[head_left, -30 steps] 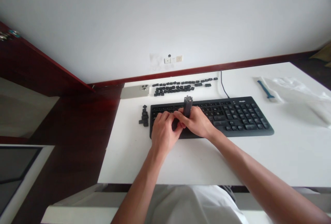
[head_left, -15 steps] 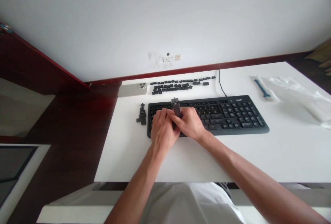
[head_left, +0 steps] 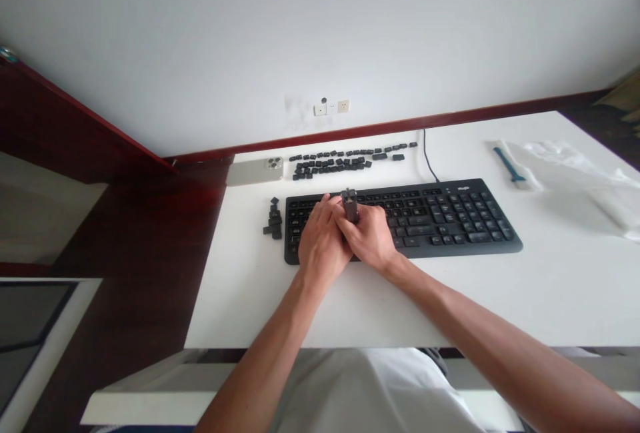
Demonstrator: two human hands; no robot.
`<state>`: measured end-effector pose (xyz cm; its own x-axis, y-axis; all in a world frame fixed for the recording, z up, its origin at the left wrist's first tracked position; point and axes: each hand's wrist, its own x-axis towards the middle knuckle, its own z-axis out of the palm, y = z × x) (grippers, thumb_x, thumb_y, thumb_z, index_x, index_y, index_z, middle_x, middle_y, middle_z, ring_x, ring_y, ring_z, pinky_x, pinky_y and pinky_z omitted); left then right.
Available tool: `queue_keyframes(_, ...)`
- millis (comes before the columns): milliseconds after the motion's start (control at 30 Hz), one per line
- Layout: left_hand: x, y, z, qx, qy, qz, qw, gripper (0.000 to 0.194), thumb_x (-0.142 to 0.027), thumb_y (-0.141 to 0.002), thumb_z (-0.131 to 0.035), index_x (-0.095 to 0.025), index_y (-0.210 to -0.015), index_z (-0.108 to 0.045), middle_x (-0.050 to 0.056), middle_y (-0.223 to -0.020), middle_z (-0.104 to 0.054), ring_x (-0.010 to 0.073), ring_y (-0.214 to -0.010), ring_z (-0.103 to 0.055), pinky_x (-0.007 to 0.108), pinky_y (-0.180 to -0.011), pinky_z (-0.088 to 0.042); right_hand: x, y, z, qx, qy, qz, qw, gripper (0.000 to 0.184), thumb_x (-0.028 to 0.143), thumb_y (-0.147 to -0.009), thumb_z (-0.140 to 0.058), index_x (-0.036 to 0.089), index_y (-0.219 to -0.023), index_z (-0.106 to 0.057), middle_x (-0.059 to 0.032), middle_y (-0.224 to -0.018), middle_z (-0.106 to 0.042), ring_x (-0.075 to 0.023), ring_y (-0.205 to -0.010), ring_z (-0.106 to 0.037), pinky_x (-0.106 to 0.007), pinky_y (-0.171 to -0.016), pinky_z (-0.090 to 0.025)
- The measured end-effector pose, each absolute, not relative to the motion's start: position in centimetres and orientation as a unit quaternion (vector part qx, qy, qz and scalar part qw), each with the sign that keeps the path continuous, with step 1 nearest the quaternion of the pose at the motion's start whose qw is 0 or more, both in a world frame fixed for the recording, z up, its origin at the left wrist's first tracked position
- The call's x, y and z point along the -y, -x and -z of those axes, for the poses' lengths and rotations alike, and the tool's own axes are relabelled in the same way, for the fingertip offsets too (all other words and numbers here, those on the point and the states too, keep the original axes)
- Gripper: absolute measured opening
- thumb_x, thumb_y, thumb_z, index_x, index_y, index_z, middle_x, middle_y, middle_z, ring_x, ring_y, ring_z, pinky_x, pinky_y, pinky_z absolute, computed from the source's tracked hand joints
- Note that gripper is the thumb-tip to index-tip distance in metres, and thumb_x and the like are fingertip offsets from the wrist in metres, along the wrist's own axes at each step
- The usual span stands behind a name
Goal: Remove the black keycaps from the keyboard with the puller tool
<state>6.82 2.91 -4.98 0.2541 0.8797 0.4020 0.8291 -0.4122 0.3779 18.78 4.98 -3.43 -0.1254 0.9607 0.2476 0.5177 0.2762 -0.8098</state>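
Note:
A dark grey hand tool point(head_left: 350, 209) with a pronged upper end stands upright over the keyboard, my right hand point(head_left: 371, 236) closed around it. The tool's lower end is hidden. My left hand point(head_left: 324, 236) rests palm down on the left half of the black keyboard point(head_left: 470, 230), against my right hand. Its fingers stretch forward over the keys, and its thumb is covered. Bare key spots show in the keyboard's left and middle area. Loose black keycaps point(head_left: 330, 165) lie in rows behind the keyboard. A smaller group of keycaps point(head_left: 273, 223) sits left of it.
A phone point(head_left: 250, 172) lies face down at the back left of the white table point(head_left: 250, 306). On the right are a blue brush point(head_left: 509, 165) on a white wrapper and a clear plastic bag point(head_left: 590, 186). The keyboard cable point(head_left: 429, 160) runs to the back edge.
The tool and my right hand have moved slightly right. My left hand has shifted right too, its fingers now straighter. The camera view has shifted a little.

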Motion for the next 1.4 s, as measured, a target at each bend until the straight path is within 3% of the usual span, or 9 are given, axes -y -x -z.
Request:
queue_keyframes(100, -2.9, -6.9, 5.3, -0.548, -0.797, -0.251, 0.039, 0.028, -0.019, -0.101, -0.048, -0.017, -0.128, -0.057, 0.012, -0.130, -0.066, 0.0279, -0.136, -0.056, 0.047, -0.119, -0.044, -4.9, -18.8, 3.5, 0.692, 0.534, -0.277, 0.399, 0.037, 0.030, -0.089, -0.056, 0.021, -0.058, -0.037, 0.0023, -0.053, -0.042, -0.0103, -0.052, -0.037, -0.026, -0.053, -0.029)
queue_keyframes(267, -2.7, -7.0, 5.6, -0.570, -0.786, -0.235, 0.029, 0.043, -0.020, -0.103, -0.046, -0.014, -0.146, -0.047, 0.013, -0.157, -0.050, 0.0278, -0.151, -0.040, 0.048, -0.126, -0.036, -4.6, -18.9, 3.5, 0.696, 0.508, -0.281, 0.423, 0.036, 0.030, -0.091, -0.054, 0.020, -0.060, -0.038, 0.0029, -0.054, -0.044, -0.0091, -0.051, -0.036, -0.025, -0.054, -0.030)
queue_keyframes(367, -2.7, -7.0, 5.9, -0.575, -0.785, -0.226, 0.038, 0.045, -0.019, -0.103, -0.046, -0.015, -0.148, -0.046, 0.013, -0.160, -0.047, 0.0273, -0.152, -0.039, 0.049, -0.127, -0.034, -4.4, -18.8, 3.5, 0.687, 0.507, -0.283, 0.438, 0.036, 0.029, -0.091, -0.053, 0.020, -0.060, -0.038, 0.0036, -0.053, -0.042, -0.0089, -0.051, -0.036, -0.024, -0.054, -0.031)
queue_keyframes(533, -2.9, -7.0, 5.9, -0.566, -0.779, -0.265, 0.056, 0.043, -0.016, -0.100, -0.053, -0.017, -0.143, -0.051, 0.013, -0.155, -0.053, 0.0298, -0.147, -0.046, 0.054, -0.125, -0.037, -4.4, -18.9, 3.3, 0.680, 0.522, -0.286, 0.429, 0.040, 0.031, -0.090, -0.055, 0.021, -0.057, -0.034, 0.0041, -0.052, -0.038, -0.0090, -0.052, -0.033, -0.025, -0.054, -0.030)
queue_keyframes(767, -2.3, -5.5, 3.8, -0.540, -0.760, -0.346, 0.104, 0.042, -0.013, -0.091, -0.065, -0.023, -0.132, -0.059, 0.010, -0.135, -0.064, 0.0259, -0.133, -0.057, 0.046, -0.116, -0.049, -5.3, -20.2, 2.5, 0.616, 0.545, -0.322, 0.468, 0.046, 0.043, -0.098, -0.050, 0.021, -0.061, -0.034, 0.0035, -0.056, -0.034, -0.0105, -0.056, -0.032, -0.027, -0.054, -0.028)
queue_keyframes(1033, -1.7, -3.5, 3.1, -0.574, -0.753, -0.309, 0.089, 0.017, -0.017, -0.089, -0.074, -0.024, -0.104, -0.074, 0.005, -0.111, -0.069, 0.0247, -0.110, -0.062, 0.042, -0.101, -0.055, -5.6, -20.3, 2.7, 0.620, 0.542, -0.345, 0.451, 0.049, 0.046, -0.099, -0.050, 0.021, -0.062, -0.030, 0.0043, -0.057, -0.030, -0.0101, -0.057, -0.030, -0.027, -0.054, -0.026)
queue_keyframes(1200, -1.8, -3.5, 3.1, -0.568, -0.756, -0.308, 0.106, 0.014, -0.015, -0.089, -0.072, -0.023, -0.100, -0.072, 0.005, -0.110, -0.068, 0.0249, -0.110, -0.059, 0.042, -0.101, -0.053, -5.7, -20.1, 2.6, 0.666, 0.531, -0.333, 0.405, 0.045, 0.043, -0.098, -0.051, 0.020, -0.062, -0.036, 0.0048, -0.057, -0.034, -0.0098, -0.057, -0.030, -0.026, -0.055, -0.026)
queue_keyframes(1400, -1.7, -3.7, 3.3, -0.569, -0.753, -0.311, 0.110, 0.018, -0.013, -0.087, -0.070, -0.022, -0.102, -0.068, 0.006, -0.112, -0.066, 0.0263, -0.111, -0.056, 0.044, -0.101, -0.051, -5.8, -20.2, 2.8, 0.711, 0.528, -0.291, 0.362, 0.036, 0.039, -0.096, -0.054, 0.021, -0.066, -0.045, 0.0035, -0.057, -0.048, -0.0107, -0.054, -0.032, -0.026, -0.055, -0.028)
